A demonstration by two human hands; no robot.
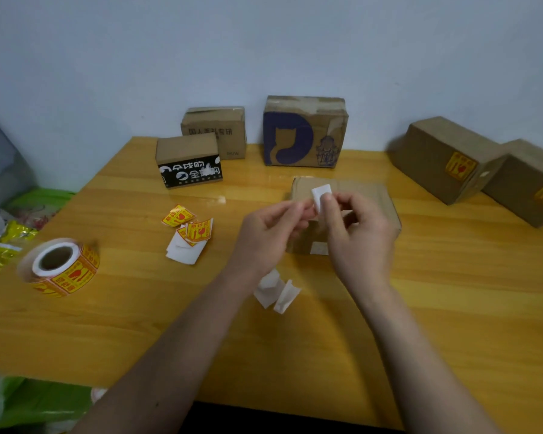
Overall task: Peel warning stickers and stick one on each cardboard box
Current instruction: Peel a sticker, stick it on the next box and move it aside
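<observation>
Sticker roll (64,266) left on table (452,308), stickered boxes (445,161) far right.

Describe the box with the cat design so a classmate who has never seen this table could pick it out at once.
Start at the yellow wooden table and look to its far edge against the pale wall. Among the cardboard boxes lined up there, the box with the cat design stands upright near the middle, beyond the hands. It alone carries a large dark blue letter D with a cat silhouette cut out of it.
</observation>
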